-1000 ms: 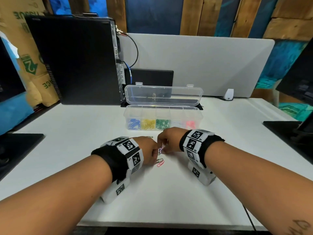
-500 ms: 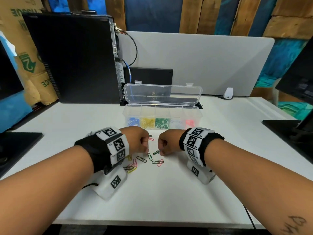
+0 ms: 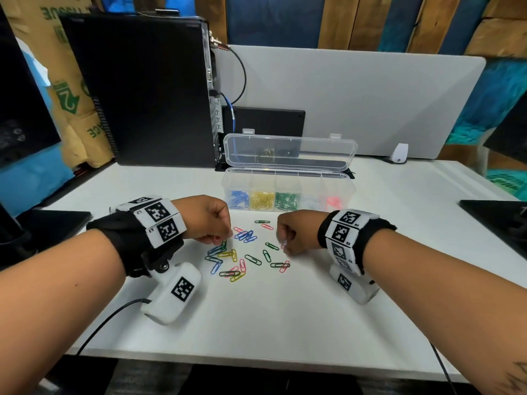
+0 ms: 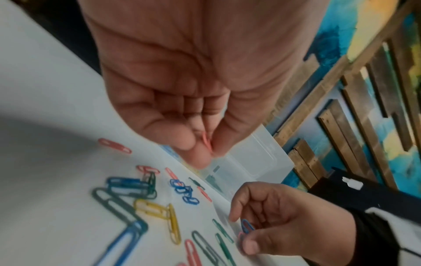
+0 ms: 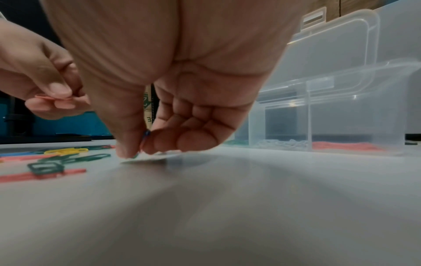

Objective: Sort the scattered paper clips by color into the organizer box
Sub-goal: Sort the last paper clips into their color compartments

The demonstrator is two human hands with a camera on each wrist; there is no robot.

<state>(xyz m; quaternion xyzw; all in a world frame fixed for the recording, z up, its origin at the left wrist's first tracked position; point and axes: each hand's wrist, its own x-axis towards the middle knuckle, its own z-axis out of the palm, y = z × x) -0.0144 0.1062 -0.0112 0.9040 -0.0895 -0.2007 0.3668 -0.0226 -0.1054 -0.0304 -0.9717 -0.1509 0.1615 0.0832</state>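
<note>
The left hand (image 3: 209, 220) pinches a pink clip (image 4: 206, 142) between thumb and forefinger, just above the desk (image 3: 285, 315); the right hand (image 3: 296, 233) pinches a blue clip (image 4: 247, 225) low at the desk, and perhaps a pink one with it, though that is too blurred to be sure. The loose clips (image 3: 245, 255) lie scattered between the hands: blue, green, yellow and pink, several overlapping or hooked across one another. The box (image 3: 288, 178) stands just behind them, lid (image 3: 289, 151) up, with blue, yellow, green, pale and pink clips in its compartments from left to right.

The step in hand looks like picking up by colour; it goes best if each hand keeps to one colour, so that a handful drops into one compartment without re-sorting. The right hand would do well to check its pinch for a second colour before carrying. Tangled clips, such as the green and pink pair near the right hand, are better slid apart on the desk first; lifting one may drag its neighbour. Release low inside the compartment, since light clips bounce over the dividers.
</note>
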